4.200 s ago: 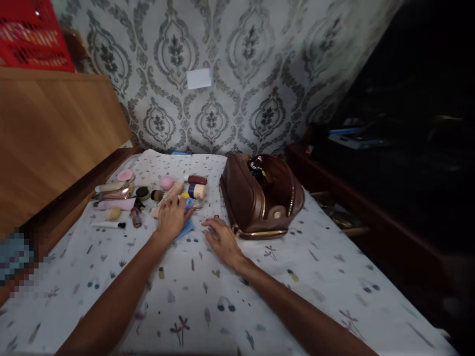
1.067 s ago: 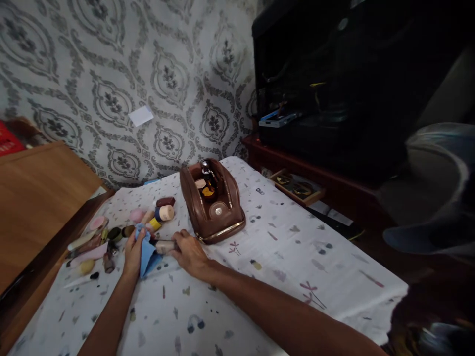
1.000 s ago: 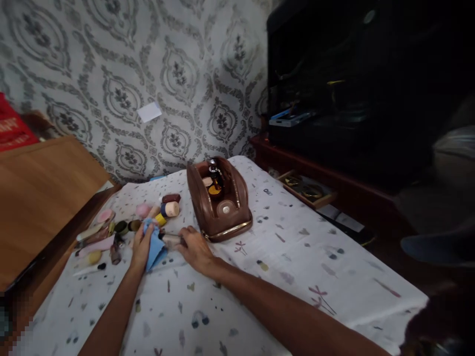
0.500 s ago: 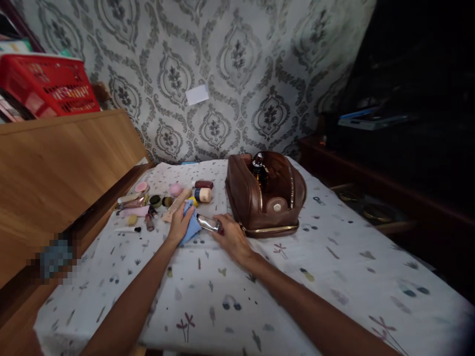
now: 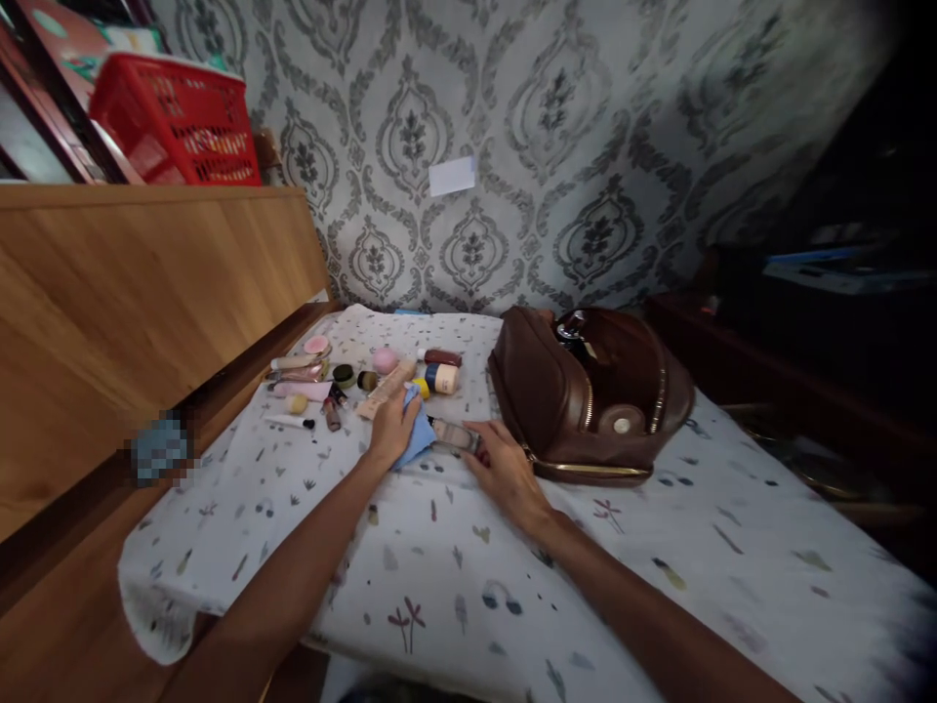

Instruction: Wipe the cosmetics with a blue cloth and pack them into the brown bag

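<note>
My left hand is closed on a blue cloth, which wraps one end of a small clear cosmetic bottle. The bottle's other end is pinched in the fingers of my right hand. It lies level just above the table, with a pale, pinkish look through its side. Just beyond my left hand are a beige tube and a cream jar with a dark blue band. Right of my right hand stands an unzipped brown toiletry bag, with a dark bottle with a silver cap inside.
Several cosmetics lie at the left, among them a pink sponge, a maroon tube and a pink compact. A patterned white cloth covers the table. A wooden panel and red basket stand at the left.
My view has swung left, so everything sits further right in the picture. Both hands keep their hold on the cloth and bottle. The bottle's side looks less shiny and more pinkish now.
</note>
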`<action>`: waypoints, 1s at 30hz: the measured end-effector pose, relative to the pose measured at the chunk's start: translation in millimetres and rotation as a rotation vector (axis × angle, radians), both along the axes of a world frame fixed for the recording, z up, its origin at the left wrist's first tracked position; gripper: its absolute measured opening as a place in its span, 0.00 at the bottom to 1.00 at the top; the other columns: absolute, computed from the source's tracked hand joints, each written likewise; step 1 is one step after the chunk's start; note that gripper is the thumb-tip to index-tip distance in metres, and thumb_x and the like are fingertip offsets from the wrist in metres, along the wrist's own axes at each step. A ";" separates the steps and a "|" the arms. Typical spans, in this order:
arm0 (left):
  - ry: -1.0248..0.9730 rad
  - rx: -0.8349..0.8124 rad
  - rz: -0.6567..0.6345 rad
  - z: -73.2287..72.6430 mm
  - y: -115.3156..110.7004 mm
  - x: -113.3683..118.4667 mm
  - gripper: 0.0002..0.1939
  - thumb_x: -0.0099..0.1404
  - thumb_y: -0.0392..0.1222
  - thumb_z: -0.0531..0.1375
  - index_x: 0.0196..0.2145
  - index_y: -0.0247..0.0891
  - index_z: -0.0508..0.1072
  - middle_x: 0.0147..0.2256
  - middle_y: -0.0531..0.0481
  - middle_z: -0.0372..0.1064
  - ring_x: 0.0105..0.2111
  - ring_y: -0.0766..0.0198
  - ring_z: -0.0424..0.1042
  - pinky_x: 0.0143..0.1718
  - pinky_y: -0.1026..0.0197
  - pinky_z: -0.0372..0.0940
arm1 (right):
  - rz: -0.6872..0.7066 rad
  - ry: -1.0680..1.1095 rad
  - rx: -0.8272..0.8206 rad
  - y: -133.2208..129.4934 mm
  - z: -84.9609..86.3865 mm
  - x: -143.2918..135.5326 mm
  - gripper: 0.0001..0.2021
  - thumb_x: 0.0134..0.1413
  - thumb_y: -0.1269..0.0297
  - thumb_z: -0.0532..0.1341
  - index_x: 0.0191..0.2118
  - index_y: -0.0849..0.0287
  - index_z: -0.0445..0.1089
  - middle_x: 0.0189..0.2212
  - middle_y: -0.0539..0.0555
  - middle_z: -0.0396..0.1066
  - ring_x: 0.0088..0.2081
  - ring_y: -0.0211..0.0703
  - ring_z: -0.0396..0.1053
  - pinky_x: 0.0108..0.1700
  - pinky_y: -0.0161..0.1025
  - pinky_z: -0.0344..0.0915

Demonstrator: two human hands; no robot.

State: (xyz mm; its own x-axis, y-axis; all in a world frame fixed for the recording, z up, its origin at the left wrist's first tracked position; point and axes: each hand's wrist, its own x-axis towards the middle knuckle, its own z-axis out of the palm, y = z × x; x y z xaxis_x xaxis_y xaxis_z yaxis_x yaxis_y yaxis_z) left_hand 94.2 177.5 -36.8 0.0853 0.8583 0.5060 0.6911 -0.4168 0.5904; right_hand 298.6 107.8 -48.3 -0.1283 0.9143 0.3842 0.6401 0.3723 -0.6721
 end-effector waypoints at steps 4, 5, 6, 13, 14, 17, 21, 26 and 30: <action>0.159 -0.012 0.051 1.0 -4.5 1.8 0.15 0.74 0.45 0.50 0.47 0.36 0.72 0.43 0.39 0.75 0.46 0.53 0.74 0.49 0.53 0.66 | 0.000 -0.010 0.029 0.3 -0.4 0.8 0.18 0.54 0.66 0.59 0.51 0.58 0.71 0.40 0.55 0.68 0.28 0.39 0.67 0.38 0.42 0.71; 0.182 -0.016 0.059 1.5 -5.7 2.2 0.14 0.73 0.45 0.50 0.47 0.37 0.72 0.43 0.40 0.75 0.45 0.53 0.74 0.49 0.53 0.66 | -0.002 -0.009 0.031 0.3 -0.3 0.9 0.18 0.55 0.65 0.59 0.51 0.58 0.72 0.39 0.55 0.68 0.28 0.39 0.67 0.37 0.42 0.71; 0.207 -0.020 0.067 2.1 -6.9 2.5 0.13 0.73 0.45 0.51 0.47 0.38 0.72 0.43 0.40 0.75 0.45 0.53 0.73 0.48 0.54 0.66 | -0.005 -0.006 0.031 0.3 -0.3 1.0 0.18 0.55 0.64 0.59 0.51 0.59 0.72 0.39 0.55 0.68 0.27 0.39 0.68 0.37 0.42 0.71; 0.353 -0.060 0.080 11.4 -15.0 4.7 0.11 0.73 0.43 0.52 0.46 0.38 0.71 0.44 0.41 0.74 0.45 0.54 0.73 0.46 0.55 0.66 | -0.014 0.016 0.035 1.8 -1.3 2.1 0.18 0.54 0.64 0.58 0.50 0.57 0.72 0.38 0.55 0.69 0.27 0.39 0.69 0.34 0.41 0.72; 0.368 -0.070 0.082 13.1 -16.1 5.4 0.11 0.73 0.42 0.52 0.46 0.38 0.71 0.43 0.40 0.73 0.45 0.53 0.73 0.46 0.55 0.66 | -0.013 0.018 0.034 1.8 -1.0 2.1 0.18 0.54 0.65 0.58 0.50 0.57 0.72 0.38 0.55 0.69 0.27 0.39 0.69 0.35 0.41 0.72; 0.392 -0.099 0.079 16.9 -18.5 7.5 0.11 0.73 0.41 0.51 0.47 0.38 0.70 0.43 0.39 0.73 0.46 0.52 0.73 0.46 0.53 0.66 | -0.010 0.021 0.021 1.3 0.4 1.7 0.17 0.54 0.64 0.57 0.50 0.59 0.72 0.39 0.55 0.69 0.27 0.39 0.69 0.34 0.41 0.72; 0.409 -0.103 0.071 18.6 -18.0 6.0 0.13 0.71 0.35 0.50 0.51 0.38 0.68 0.48 0.38 0.72 0.49 0.51 0.72 0.47 0.52 0.66 | -0.014 0.021 0.020 0.1 2.1 0.8 0.16 0.54 0.63 0.57 0.48 0.59 0.73 0.39 0.56 0.68 0.27 0.39 0.69 0.35 0.41 0.72; 0.406 -0.058 0.106 23.2 -15.4 -6.5 0.22 0.67 0.28 0.48 0.56 0.40 0.67 0.51 0.40 0.70 0.50 0.52 0.70 0.49 0.53 0.66 | -0.009 0.027 0.014 -1.0 2.4 0.7 0.14 0.54 0.63 0.58 0.46 0.57 0.73 0.40 0.56 0.69 0.28 0.40 0.70 0.34 0.41 0.72; 0.335 -0.031 0.225 35.8 -12.0 -23.2 0.24 0.67 0.28 0.49 0.58 0.43 0.66 0.51 0.41 0.69 0.46 0.54 0.72 0.47 0.55 0.65 | 0.001 0.032 0.006 -1.5 3.8 1.4 0.14 0.55 0.62 0.58 0.46 0.56 0.73 0.40 0.56 0.69 0.28 0.40 0.70 0.34 0.41 0.72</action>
State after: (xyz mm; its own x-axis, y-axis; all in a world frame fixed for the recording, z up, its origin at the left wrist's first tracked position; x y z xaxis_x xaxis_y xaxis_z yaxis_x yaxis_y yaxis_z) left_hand 71.1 165.5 -1.1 0.0498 0.8886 0.4559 0.9195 -0.2190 0.3264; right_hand 300.0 106.3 -44.5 -0.1172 0.9117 0.3937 0.6179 0.3773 -0.6898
